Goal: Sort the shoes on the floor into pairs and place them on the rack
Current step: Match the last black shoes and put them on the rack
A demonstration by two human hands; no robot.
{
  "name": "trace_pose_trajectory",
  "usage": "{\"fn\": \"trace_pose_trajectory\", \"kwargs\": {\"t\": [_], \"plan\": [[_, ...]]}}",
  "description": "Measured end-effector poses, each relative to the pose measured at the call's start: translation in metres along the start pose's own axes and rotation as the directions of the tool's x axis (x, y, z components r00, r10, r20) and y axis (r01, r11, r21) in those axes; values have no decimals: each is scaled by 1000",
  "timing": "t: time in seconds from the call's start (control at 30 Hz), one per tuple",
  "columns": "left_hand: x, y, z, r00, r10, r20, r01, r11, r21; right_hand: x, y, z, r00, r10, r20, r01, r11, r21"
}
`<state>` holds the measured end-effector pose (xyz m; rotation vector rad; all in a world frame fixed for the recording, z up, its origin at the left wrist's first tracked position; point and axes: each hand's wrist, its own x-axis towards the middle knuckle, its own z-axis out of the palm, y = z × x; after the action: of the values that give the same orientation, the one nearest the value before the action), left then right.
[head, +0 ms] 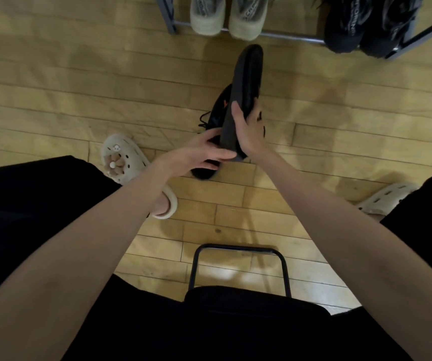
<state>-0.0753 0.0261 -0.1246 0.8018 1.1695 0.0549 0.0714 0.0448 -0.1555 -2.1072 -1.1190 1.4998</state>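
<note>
Nearest, the left hand (204,152) and right hand (248,128) are both curling their fingers around the heel end of two matte black lace-up sneakers (246,82), sole outward, above the pale wooden plank floor (79,87). Beyond the sneakers, the grey metal-tube shoe rack (282,36) is holding a beige rubbery pair (229,15) on its left and a black mesh pair (363,27) on its right.

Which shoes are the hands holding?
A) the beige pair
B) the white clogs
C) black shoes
C, both hands, left hand and right hand, grip black shoes above the floor; the beige pair sits on the rack.
</note>
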Motion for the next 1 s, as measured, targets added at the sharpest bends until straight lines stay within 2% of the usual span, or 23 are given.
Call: {"fn": "trace_pose_trajectory", "kwargs": {"t": [0.07,0.13,0.2,0.23,0.3,0.37,0.5,0.63,0.77,0.9,1.0], "plan": [[-2,-1,-7,988,53,-148,-54,998,-8,3,-6,7,994,-47,97,47,999,3],[-6,-6,-16,975,89,-203,-114,987,-116,0,-8,14,980,-136,148,131,990,45],[-10,-16,-28,975,79,-210,-133,957,-258,-7,-6,18,971,-205,124,187,972,144],[-13,-21,-34,976,68,-205,-137,929,-344,-10,-3,21,978,-200,64,185,965,186],[-18,-31,-48,978,42,-206,-145,844,-516,-12,11,29,992,-92,-85,105,979,172],[-21,-43,-63,973,-19,-231,-131,775,-618,-11,28,42,988,41,-151,-34,998,52],[-26,-60,-82,957,-135,-257,-80,728,-681,-12,43,68,953,298,63,-299,954,7],[-27,-57,-79,933,-179,-311,-130,640,-757,-7,44,80,936,351,4,-351,936,12],[-35,-43,-74,907,-234,-350,-124,646,-753,-16,34,55,909,411,75,-418,894,164],[-50,-14,-56,911,-254,-323,-26,749,-662,-33,7,-2,918,389,77,-393,867,307],[-67,17,-37,907,-257,-335,39,841,-540,-46,-22,-58,926,369,81,-375,870,321]]}}
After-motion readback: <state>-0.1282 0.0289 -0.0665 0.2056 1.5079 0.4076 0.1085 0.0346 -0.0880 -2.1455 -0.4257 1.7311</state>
